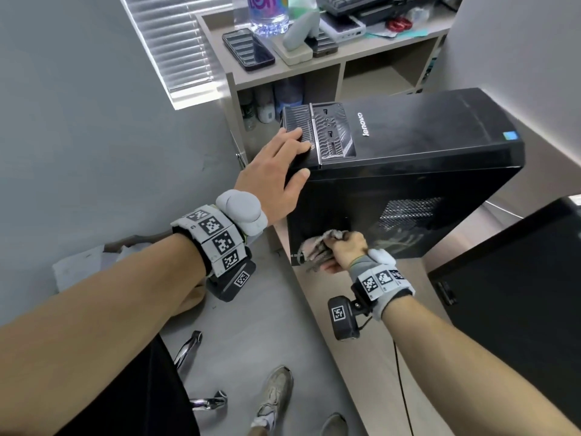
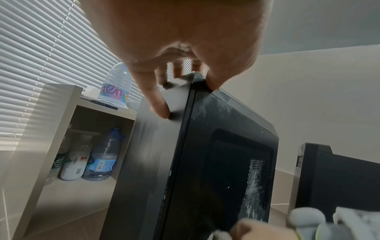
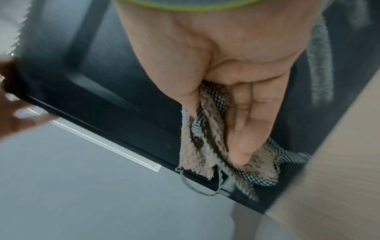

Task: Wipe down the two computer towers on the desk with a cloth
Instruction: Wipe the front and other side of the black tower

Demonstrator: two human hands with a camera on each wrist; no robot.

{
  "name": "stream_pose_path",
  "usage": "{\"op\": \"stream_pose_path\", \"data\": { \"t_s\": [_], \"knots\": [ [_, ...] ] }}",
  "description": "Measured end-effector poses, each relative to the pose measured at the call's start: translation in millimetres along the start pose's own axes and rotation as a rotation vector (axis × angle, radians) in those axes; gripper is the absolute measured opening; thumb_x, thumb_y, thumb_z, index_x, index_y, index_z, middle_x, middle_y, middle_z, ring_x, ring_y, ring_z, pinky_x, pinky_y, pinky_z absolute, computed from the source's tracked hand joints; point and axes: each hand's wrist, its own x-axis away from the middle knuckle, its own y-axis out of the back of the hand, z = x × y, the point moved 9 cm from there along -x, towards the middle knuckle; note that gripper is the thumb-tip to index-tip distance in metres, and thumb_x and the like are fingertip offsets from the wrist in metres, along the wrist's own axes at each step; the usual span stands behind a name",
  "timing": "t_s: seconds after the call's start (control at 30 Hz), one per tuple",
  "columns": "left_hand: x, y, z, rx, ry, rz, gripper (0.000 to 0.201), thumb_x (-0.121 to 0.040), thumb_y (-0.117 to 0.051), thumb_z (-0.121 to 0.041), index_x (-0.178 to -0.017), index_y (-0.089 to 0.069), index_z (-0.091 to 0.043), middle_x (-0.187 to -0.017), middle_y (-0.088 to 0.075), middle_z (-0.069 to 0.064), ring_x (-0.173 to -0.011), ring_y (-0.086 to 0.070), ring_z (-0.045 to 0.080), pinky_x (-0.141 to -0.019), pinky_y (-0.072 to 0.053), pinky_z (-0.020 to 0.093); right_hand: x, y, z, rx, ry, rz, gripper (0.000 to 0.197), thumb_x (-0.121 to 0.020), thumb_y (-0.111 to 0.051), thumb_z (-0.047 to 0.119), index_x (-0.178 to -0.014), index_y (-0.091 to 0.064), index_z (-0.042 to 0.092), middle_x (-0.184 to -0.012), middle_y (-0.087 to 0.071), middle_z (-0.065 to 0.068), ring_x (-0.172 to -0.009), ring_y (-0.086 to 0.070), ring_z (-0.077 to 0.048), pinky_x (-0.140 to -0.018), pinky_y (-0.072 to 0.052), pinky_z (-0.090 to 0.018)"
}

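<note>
A black Lenovo tower point(image 1: 424, 143) stands on the beige desk point(image 1: 342, 309). My left hand point(image 1: 276, 171) holds its top front corner, fingers on the ribbed top and thumb on the near side panel. From the left wrist view the fingers point(image 2: 160, 107) curl over the front face of the tower point(image 2: 216, 154). My right hand point(image 1: 345, 250) grips a bunched brown-and-white cloth point(image 1: 317, 250) and presses it against the lower front part of the side panel. In the right wrist view the cloth point(image 3: 205, 146) lies between palm and panel. A second black tower point(image 1: 515, 309) stands at the right.
Behind the tower is a shelf unit point(image 1: 345, 55) holding a phone point(image 1: 248, 48), a water bottle point(image 1: 268, 14) and a keyboard point(image 1: 361, 3). Bottles point(image 2: 100, 155) stand in its lower compartment. Window blinds point(image 1: 169, 42) hang at the left. Chair legs point(image 1: 188, 347) and shoes are on the floor.
</note>
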Motion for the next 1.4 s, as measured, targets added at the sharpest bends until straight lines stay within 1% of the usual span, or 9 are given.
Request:
{"op": "stream_pose_path", "data": {
  "t_s": [0.1, 0.17, 0.33, 0.6, 0.77, 0.9, 1.13, 1.27, 1.4],
  "knots": [
    [2.2, -0.1, 1.0, -0.001, -0.008, 0.002, 0.039, -0.095, -0.051, -0.028, -0.133, -0.051, -0.017, -0.151, -0.04, -0.004, -0.146, -0.026, 0.016, -0.107, -0.037, 0.031, -13.7, -5.4, -29.1, 0.0, -0.093, -0.008, 0.014, -0.093, -0.057, 0.019, -0.086, -0.061, 0.007, -0.075, -0.069, -0.024, -0.048, -0.065, -0.033, -0.058, -0.058, -0.056],
    [3.8, -0.9, 2.1, 0.004, -0.01, 0.004, 0.04, -0.095, -0.049, -0.03, -0.133, -0.051, -0.017, -0.151, -0.04, -0.004, -0.145, -0.027, 0.016, -0.108, -0.038, 0.033, -16.5, -7.1, -33.3, -0.021, -0.109, -0.008, 0.015, -0.093, -0.057, 0.018, -0.092, -0.061, 0.003, -0.08, -0.069, -0.026, -0.054, -0.067, -0.035, -0.062, -0.058, -0.056],
    [0.6, 0.5, 3.8, 0.012, -0.013, -0.014, 0.039, -0.095, -0.049, -0.031, -0.132, -0.051, -0.018, -0.15, -0.041, -0.004, -0.145, -0.028, 0.016, -0.105, -0.038, 0.031, -7.5, -13.8, -4.1, -0.116, -0.006, 0.044, 0.018, -0.093, -0.061, 0.02, -0.09, -0.057, 0.002, -0.067, -0.066, -0.024, -0.044, -0.064, -0.028, -0.046, -0.058, -0.039],
    [4.0, -3.0, 7.2, 0.021, -0.037, -0.016, 0.039, -0.095, -0.049, -0.031, -0.133, -0.05, -0.02, -0.151, -0.039, -0.005, -0.146, -0.025, 0.015, -0.108, -0.035, 0.029, -27.9, -34.1, -55.0, -0.153, -0.226, 0.065, 0.015, -0.095, -0.054, 0.009, -0.091, -0.054, -0.006, -0.043, -0.06, -0.017, -0.036, -0.061, -0.029, -0.037, -0.053, -0.035],
    [-1.7, -1.8, 6.0, 0.016, -0.031, -0.001, 0.039, -0.096, -0.05, -0.031, -0.133, -0.05, -0.02, -0.152, -0.038, -0.006, -0.146, -0.025, 0.015, -0.106, -0.03, 0.025, -6.2, -23.5, -8.9, -0.098, -0.05, 0.053, 0.016, -0.097, -0.052, 0.014, -0.084, -0.055, 0.004, -0.06, -0.065, -0.02, -0.043, -0.064, -0.025, -0.049, -0.056, -0.036],
    [-3.2, -2.2, 7.7, 0.018, -0.031, -0.012, 0.039, -0.096, -0.05, -0.032, -0.133, -0.05, -0.021, -0.151, -0.038, -0.007, -0.146, -0.025, 0.014, -0.104, -0.031, 0.024, 2.1, -13.8, 15.2, -0.089, 0.05, 0.044, 0.019, -0.096, -0.054, 0.014, -0.081, -0.052, 0.004, -0.063, -0.063, -0.023, -0.039, -0.062, -0.024, -0.041, -0.055, -0.033],
    [-1.8, -3.2, 10.3, 0.026, -0.057, -0.013, 0.039, -0.096, -0.049, -0.032, -0.132, -0.051, -0.02, -0.15, -0.04, -0.005, -0.145, -0.027, 0.016, -0.106, -0.035, 0.028, -36.2, -40.8, -52.6, -0.049, -0.167, -0.007, 0.022, -0.096, -0.051, 0.01, -0.074, -0.055, 0.009, -0.075, -0.065, -0.024, -0.05, -0.064, -0.034, -0.054, -0.057, -0.052],
    [-5.1, -3.9, 10.1, 0.033, -0.052, 0.005, 0.039, -0.096, -0.048, -0.033, -0.133, -0.05, -0.021, -0.151, -0.038, -0.007, -0.146, -0.025, 0.015, -0.104, -0.036, 0.028, -35.8, -38.9, -48.2, -0.033, -0.147, -0.007, 0.017, -0.094, -0.055, 0.01, -0.077, -0.057, 0.007, -0.077, -0.067, -0.026, -0.059, -0.067, -0.041, -0.063, -0.057, -0.059],
    [-7.9, -0.6, 8.2, 0.039, -0.051, 0.004, 0.039, -0.095, -0.049, -0.033, -0.133, -0.05, -0.022, -0.151, -0.038, -0.006, -0.146, -0.026, 0.015, -0.104, -0.04, 0.034, -1.4, -16.6, 6.6, -0.084, 0.016, -0.001, 0.018, -0.095, -0.056, 0.013, -0.079, -0.052, 0.006, -0.066, -0.065, -0.024, -0.045, -0.064, -0.03, -0.047, -0.058, -0.039]
  ]
}}
